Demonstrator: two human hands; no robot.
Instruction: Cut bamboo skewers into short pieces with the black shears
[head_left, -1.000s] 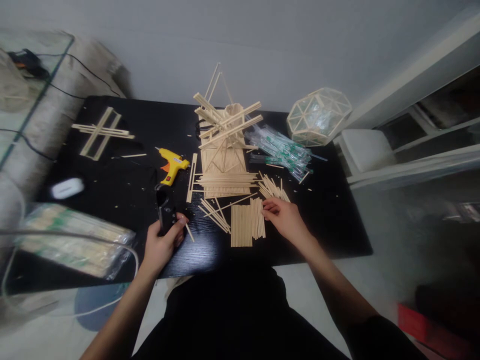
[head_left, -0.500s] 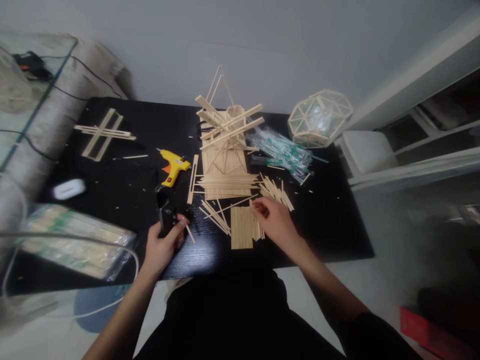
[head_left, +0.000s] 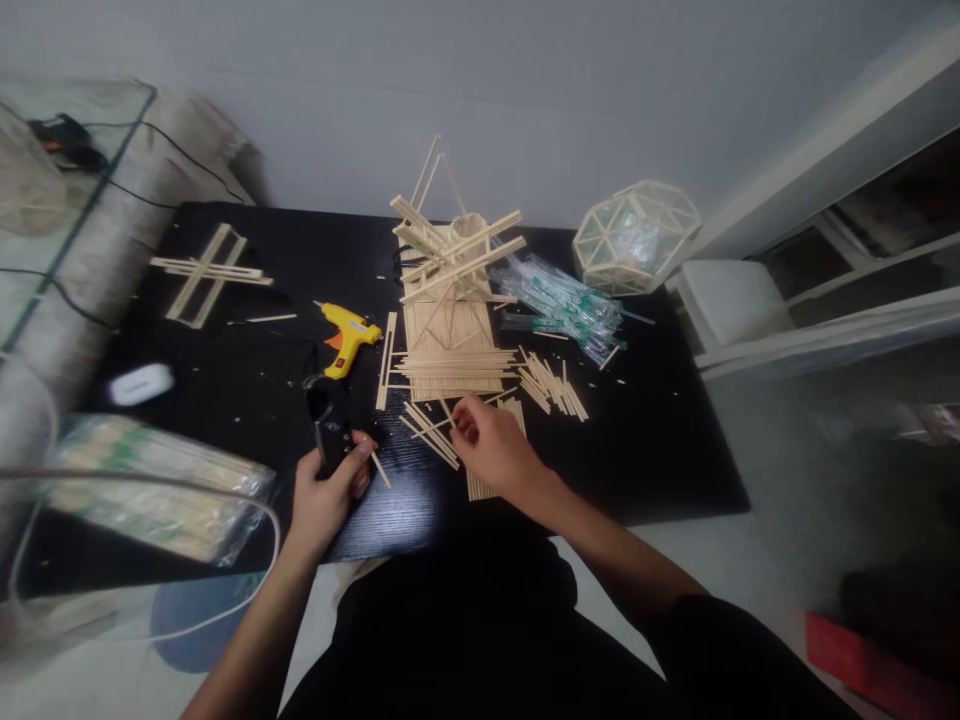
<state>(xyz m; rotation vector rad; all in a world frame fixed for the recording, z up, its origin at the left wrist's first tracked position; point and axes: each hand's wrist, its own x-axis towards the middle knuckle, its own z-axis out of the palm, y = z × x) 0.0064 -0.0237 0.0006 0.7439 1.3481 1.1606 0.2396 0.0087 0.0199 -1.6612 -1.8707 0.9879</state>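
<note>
My left hand (head_left: 330,485) is closed round a black handheld tool (head_left: 327,425) with a rounded top; its exact kind is unclear. A short thin wooden stick (head_left: 381,468) pokes out from the same fingers. Fingers curled together, my right hand (head_left: 491,445) hovers over a flat panel of sticks laid side by side (head_left: 478,487) and covers much of it. Whether anything sits in that pinch is hidden. Loose sticks (head_left: 429,436) lie just left of my right fingertips. Behind them, a bundle of long sticks (head_left: 457,363) rests across a larger stick base (head_left: 450,325).
A yellow glue gun (head_left: 347,335) lies left of the stick structure (head_left: 450,245). Farther left are a crossed stick frame (head_left: 206,275), a white case (head_left: 141,384) and a bagged stick pack (head_left: 157,485). Plastic wrappers (head_left: 562,300), short sticks (head_left: 551,383) and a faceted stick frame (head_left: 636,238) occupy the right.
My right hand has moved left, from the panel's right edge to over its upper left part. My left hand stays about where it was, with the tool and stick still in it.
</note>
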